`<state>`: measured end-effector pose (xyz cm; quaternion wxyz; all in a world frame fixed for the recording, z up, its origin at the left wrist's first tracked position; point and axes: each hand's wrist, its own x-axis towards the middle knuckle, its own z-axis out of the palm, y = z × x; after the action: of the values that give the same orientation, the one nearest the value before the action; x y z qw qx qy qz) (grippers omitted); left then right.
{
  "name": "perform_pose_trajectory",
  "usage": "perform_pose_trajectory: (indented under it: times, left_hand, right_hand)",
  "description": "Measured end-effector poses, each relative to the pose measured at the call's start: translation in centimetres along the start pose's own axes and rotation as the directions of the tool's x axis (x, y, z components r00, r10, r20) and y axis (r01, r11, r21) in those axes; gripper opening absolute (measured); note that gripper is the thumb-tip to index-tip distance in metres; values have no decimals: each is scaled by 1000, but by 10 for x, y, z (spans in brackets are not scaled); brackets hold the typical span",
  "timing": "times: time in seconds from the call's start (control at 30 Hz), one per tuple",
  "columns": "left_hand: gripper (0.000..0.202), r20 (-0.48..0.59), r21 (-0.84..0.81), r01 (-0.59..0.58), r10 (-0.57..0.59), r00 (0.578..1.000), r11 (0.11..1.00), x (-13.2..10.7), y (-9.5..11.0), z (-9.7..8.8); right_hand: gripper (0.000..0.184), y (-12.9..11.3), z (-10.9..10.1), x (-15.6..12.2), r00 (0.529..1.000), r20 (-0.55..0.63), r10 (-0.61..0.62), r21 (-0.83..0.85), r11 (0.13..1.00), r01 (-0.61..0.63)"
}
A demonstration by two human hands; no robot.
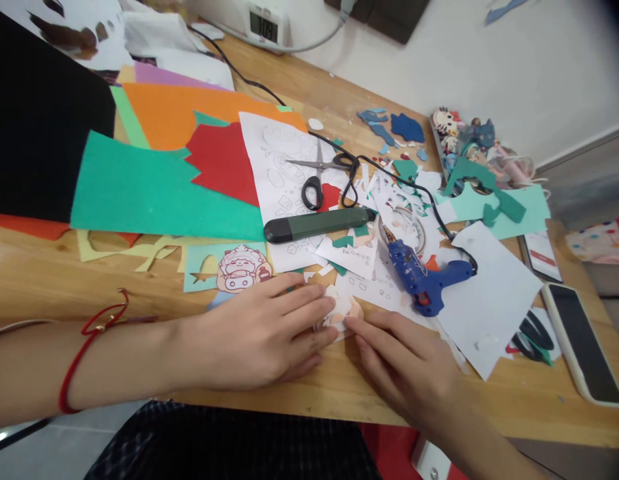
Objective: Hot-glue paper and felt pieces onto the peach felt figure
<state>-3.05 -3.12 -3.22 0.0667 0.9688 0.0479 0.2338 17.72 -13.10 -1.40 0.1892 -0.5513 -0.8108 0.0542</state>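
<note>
Under my fingertips at the table's front lies a small white and peach cutout (353, 311), probably felt or paper. My left hand (269, 333) lies palm down with its fingers stretched out and slightly apart, their tips resting on the cutout's left side. From the right, my right hand (414, 367) pinches at the cutout's lower right edge; its thumb is partly hidden. Just beyond my left hand is a coloured character drawing (242, 268) on light blue material. A blue glue gun (424, 277) lies on paper beyond my right hand.
Black-handled scissors (320, 167) and a dark green cutter-like tool (316, 225) lie on a printed template sheet (266, 150). Green felt (164, 193) and other coloured sheets spread leftward. Paper scraps, a black cord (389, 172) and a phone (584, 343) are to the right.
</note>
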Motion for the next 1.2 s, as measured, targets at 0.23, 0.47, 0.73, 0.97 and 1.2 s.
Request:
perform_pose_trajectory:
  times: [0.23, 0.47, 0.73, 0.97, 1.2]
  left_hand:
    - [25, -2, -5, -1, 1, 1000, 1000, 1, 0, 0]
    - [20, -45, -39, -3, 2, 999, 999, 1, -1, -2]
    - [20, -81, -31, 9, -12, 997, 999, 0, -1, -4]
    - [16, -191, -65, -105, 91, 977, 992, 0, 15, -13]
    - [11, 0, -272, -257, 267, 964, 927, -2, 27, -12]
  right_hand:
    - [27, -2, 7, -3, 999, -49, -13, 34, 999, 14]
    - [24, -4, -2, -5, 982, -26, 188, 221, 959, -178]
    - [12, -6, 7, -4, 981, -175, 90, 100, 992, -73]
    - [9, -7, -1, 1, 971, -238, 33, 24, 999, -28]
    - [33, -22, -4, -14, 884, -267, 383, 604, 782, -156]
